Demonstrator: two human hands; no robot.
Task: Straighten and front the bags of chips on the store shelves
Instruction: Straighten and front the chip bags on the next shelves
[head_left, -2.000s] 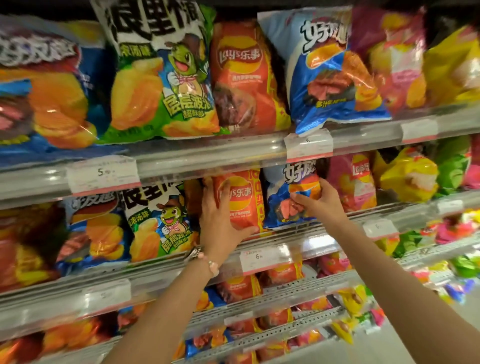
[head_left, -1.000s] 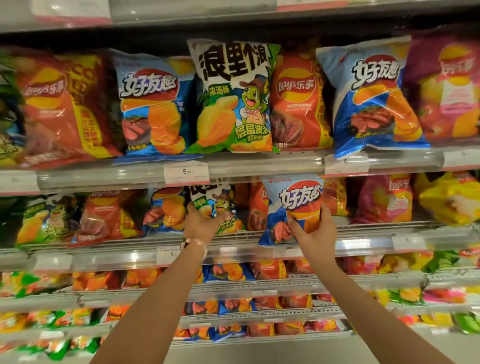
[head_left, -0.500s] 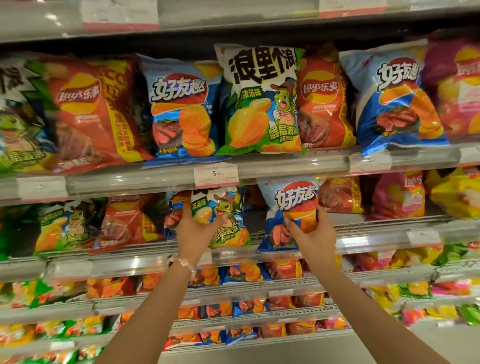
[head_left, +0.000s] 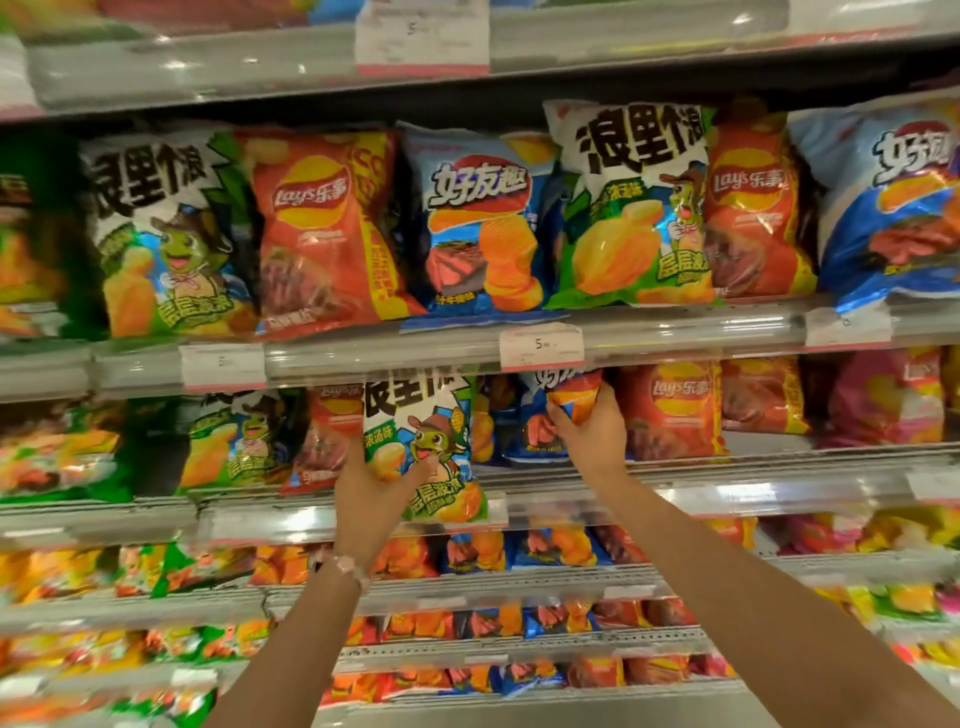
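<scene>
Presently the left hand (head_left: 371, 491) grips the green bag (head_left: 423, 447), now drawn forward over the middle shelf (head_left: 727, 480) lip, while the right hand (head_left: 589, 434) holds the blue bag (head_left: 550, 415) pushed back under the price rail, so fronting looks part-done.

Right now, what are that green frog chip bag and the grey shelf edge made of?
The green and white frog chip bag in the left hand looks like thin glossy plastic film: it crinkles and glints. The grey shelf edge looks like metal behind a clear shiny plastic strip, though blur leaves that uncertain.
</scene>
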